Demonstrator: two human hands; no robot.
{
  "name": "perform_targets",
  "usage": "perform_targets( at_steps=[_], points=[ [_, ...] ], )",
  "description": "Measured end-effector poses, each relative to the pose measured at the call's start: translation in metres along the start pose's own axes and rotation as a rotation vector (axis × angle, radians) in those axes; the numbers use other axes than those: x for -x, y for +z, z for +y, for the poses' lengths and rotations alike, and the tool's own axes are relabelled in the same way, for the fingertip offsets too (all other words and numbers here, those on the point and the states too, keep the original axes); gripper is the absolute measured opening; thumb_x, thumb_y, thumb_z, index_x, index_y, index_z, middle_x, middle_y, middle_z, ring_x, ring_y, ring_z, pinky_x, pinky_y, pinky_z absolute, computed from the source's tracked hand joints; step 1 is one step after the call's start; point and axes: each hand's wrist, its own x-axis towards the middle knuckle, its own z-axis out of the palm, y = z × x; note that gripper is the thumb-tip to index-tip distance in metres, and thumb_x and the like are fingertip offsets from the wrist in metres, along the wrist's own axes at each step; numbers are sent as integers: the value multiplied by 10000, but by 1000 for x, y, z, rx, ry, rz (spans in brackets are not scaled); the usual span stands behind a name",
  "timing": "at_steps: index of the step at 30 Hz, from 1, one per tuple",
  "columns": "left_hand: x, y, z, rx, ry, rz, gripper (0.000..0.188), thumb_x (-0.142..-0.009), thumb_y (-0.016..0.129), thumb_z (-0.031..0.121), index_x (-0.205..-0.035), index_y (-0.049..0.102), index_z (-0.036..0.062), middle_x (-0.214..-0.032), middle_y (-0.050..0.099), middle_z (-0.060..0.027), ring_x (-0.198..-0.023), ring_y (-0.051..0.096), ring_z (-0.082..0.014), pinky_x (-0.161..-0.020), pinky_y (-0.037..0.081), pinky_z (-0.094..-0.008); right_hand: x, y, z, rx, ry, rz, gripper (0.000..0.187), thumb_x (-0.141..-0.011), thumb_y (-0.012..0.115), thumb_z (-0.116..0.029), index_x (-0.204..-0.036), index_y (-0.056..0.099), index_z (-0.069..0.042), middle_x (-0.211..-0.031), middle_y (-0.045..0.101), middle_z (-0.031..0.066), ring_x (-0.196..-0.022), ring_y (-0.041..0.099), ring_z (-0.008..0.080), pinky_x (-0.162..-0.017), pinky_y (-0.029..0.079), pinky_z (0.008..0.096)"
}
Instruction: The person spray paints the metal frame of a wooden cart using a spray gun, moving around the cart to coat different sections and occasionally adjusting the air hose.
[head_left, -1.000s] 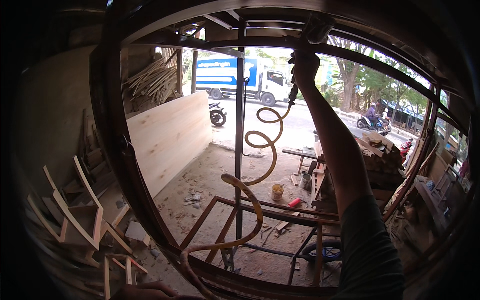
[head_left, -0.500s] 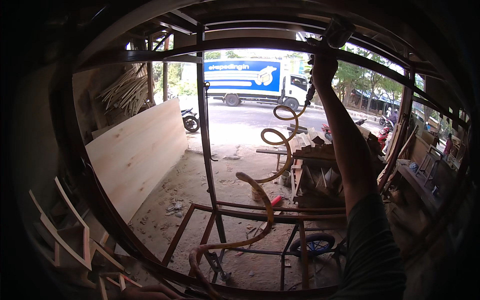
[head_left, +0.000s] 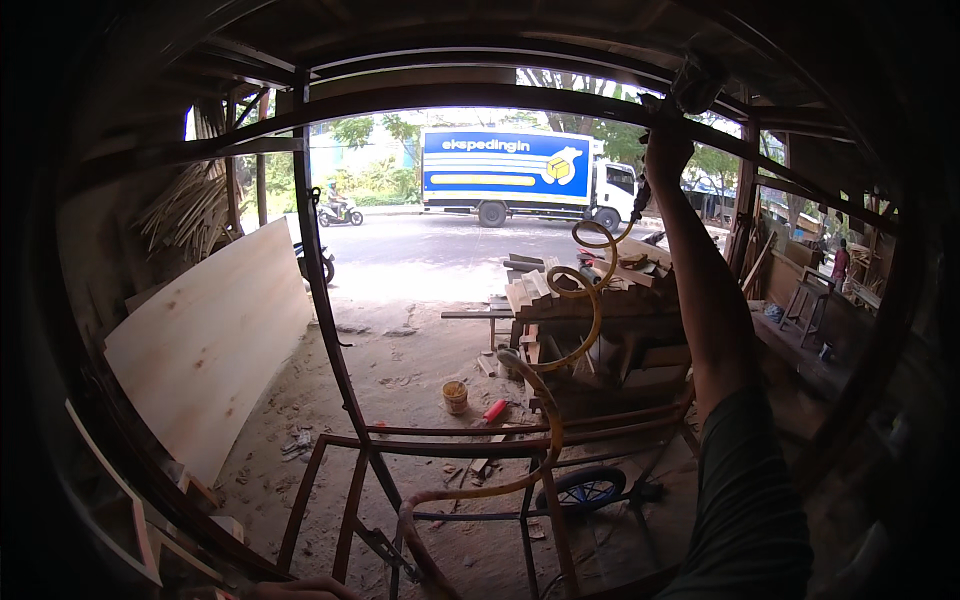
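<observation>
Dark cup-topped spray gun (head_left: 698, 88), upper right, fills clenched right hand (head_left: 668, 155); tugging could snag its yellow coiled hose (head_left: 555, 425) on brown bars (head_left: 450, 450); left hand (head_left: 305, 589) grip unclear.

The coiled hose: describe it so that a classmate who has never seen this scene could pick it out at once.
From the big blue-and-white truck on the road, look right to the raised right hand, gripping a dark tool. Below that hand, the hose winds down toward the picture's lower edge. Its yellowish loops set it apart from the dark, rigid frame.
</observation>
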Motion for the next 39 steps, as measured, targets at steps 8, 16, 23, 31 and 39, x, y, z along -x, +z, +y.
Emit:
perform_targets(
  at_steps=[8,16,23,31,39],
  points=[
    [-33,20,7,48,6,-72,304,-959,617,254,-993,697,-36,-952,577,-37,-666,528,-61,-537,425,-202,-50,-44,91,745,-449,175,438,-1000,590,-256,-1427,545,-167,-1076,656,144,-891,705,244,-623,570,403],
    [-51,40,16,79,10,-70,296,-981,604,234,-1025,702,-41,-959,583,-54,-785,546,-95,-655,416,-226,-64,-80,134,706,-403,204,432,-1008,580,-242,-1422,549,-123,-1282,616,194,-1200,576,363,-1008,469,469],
    [-62,38,24,6,34,-98,265,-976,604,213,-999,696,-35,-965,608,-78,-873,581,-134,-748,453,-258,-99,-93,202,597,-466,297,374,-1026,537,-263,-1367,584,-116,-1212,667,160,-1140,586,317,-963,446,449],
    [-64,38,23,51,-1,-163,218,-965,605,167,-984,696,-30,-985,621,-84,-898,590,-145,-771,465,-269,-169,-146,261,1077,-739,462,335,-1006,524,-259,-1284,645,-117,-1007,732,87,-643,678,222,-525,532,365],
    [-67,58,38,58,-50,-100,220,-975,615,180,-989,698,-23,-952,578,-35,-766,542,-77,-645,417,-217,-131,-127,253,837,-502,363,372,-998,545,-428,-1115,712,-117,-706,683,86,-565,636,275,-539,525,409]
  ],
)
